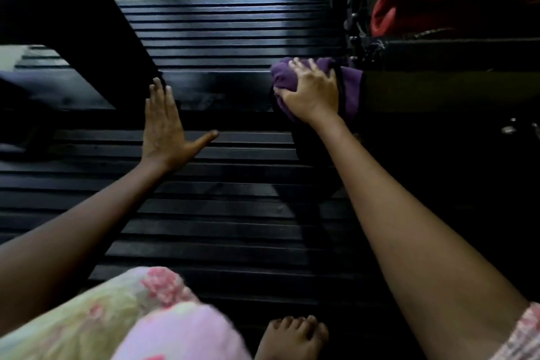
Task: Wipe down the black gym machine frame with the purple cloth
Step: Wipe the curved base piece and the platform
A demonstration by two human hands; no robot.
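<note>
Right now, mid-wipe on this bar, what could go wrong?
The purple cloth is bunched under the right hand, so it may wipe only a narrow strip of the black frame bar. The bolts just beyond could snag it. The left hand rests flat, fingertips on the bar, in the wiping path.

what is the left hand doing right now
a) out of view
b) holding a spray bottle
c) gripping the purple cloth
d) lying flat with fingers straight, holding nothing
d: the left hand is spread flat with straight fingers and thumb out over the black frame bar and ribbed floor mat, while the right hand grips the purple cloth.
</note>
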